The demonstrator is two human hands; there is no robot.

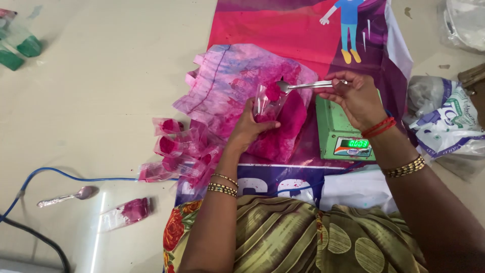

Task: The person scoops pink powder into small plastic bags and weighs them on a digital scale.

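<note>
Now: pink powder at the mouth of a small bag

Up over the stained pink sack (237, 91), the left hand (251, 126) grips a small clear bag (267, 101), fingers closed around its lower half. The right hand (356, 96) pinches a metal spoon (303, 86) by its handle, its bowl heaped with pink powder at the bag's mouth. Just beside the right hand sits a green scale (343, 136); filled bags (179, 146) lie left, a second spoon (68, 196) well apart

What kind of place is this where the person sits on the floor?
Probably a small home workshop for packing coloured powder. The left hand holds a small clear packet while the right hand spoons pink powder in with a spoon. A green weighing scale and filled packets lie nearby.
</note>
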